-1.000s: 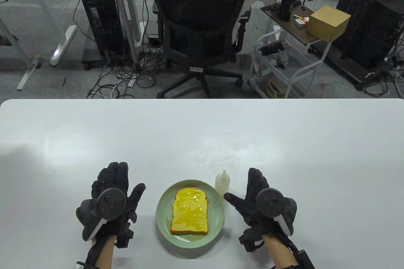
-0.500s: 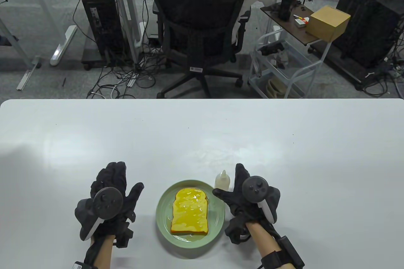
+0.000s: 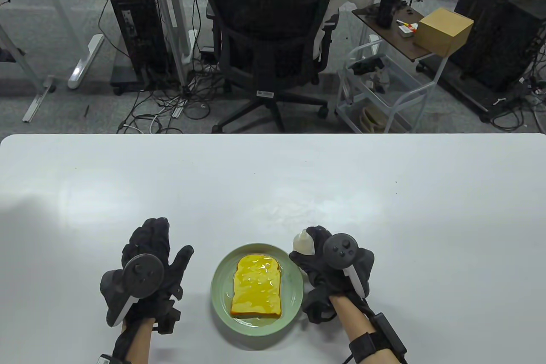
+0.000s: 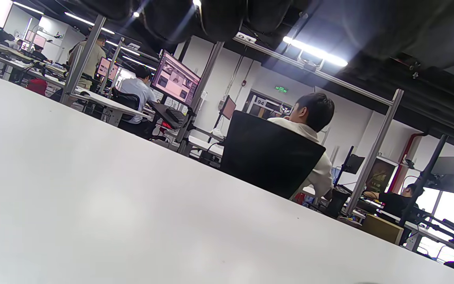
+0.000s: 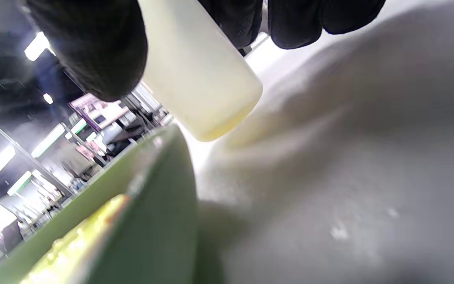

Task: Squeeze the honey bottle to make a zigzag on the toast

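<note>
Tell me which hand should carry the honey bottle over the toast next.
Right. The right hand already grips the honey bottle beside the plate. The left hand rests on the table on the plate's other side, holding nothing. The toast already looks glazed.

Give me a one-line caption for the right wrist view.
Gloved right hand grips the honey bottle beside the green plate.

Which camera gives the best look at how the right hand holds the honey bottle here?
The right wrist view: gloved fingers wrap both sides of the honey bottle, its base apparently just clear of the table. The table view shows only the bottle's nozzle and shoulder above the right hand. The left wrist view shows none of it.
</note>
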A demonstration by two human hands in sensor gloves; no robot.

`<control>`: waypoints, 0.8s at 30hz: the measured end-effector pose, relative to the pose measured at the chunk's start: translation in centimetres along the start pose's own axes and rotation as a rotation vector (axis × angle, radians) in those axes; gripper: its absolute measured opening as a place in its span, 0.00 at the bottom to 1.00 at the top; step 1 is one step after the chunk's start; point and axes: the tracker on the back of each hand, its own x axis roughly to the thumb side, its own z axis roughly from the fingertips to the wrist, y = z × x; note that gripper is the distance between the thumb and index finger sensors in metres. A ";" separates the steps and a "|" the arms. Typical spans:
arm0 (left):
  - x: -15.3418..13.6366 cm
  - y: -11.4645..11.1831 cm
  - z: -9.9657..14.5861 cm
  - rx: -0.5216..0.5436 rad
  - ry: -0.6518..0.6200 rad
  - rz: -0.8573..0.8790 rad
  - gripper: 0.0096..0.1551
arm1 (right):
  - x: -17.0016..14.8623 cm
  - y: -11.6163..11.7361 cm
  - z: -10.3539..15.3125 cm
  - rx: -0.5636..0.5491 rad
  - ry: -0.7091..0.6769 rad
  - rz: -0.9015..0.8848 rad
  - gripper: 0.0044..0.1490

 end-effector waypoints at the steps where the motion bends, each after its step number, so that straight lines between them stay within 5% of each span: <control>1: 0.1 0.1 0.0 0.004 -0.003 0.003 0.53 | 0.0 -0.4 0.2 -0.032 -0.017 -0.027 0.49; 8: 2.2 0.7 0.4 0.031 -0.082 0.055 0.51 | 0.8 -2.8 2.3 -0.106 -0.173 -0.137 0.49; 14: 6.5 2.6 1.4 0.076 -0.261 0.100 0.44 | 3.6 -3.9 3.8 -0.130 -0.342 -0.061 0.50; 19: 10.4 3.7 1.9 0.135 -0.397 0.123 0.36 | 6.1 -3.7 5.3 -0.153 -0.491 0.093 0.50; 24: 14.0 2.9 1.9 0.077 -0.529 0.050 0.33 | 7.7 -2.9 6.5 -0.175 -0.596 0.265 0.50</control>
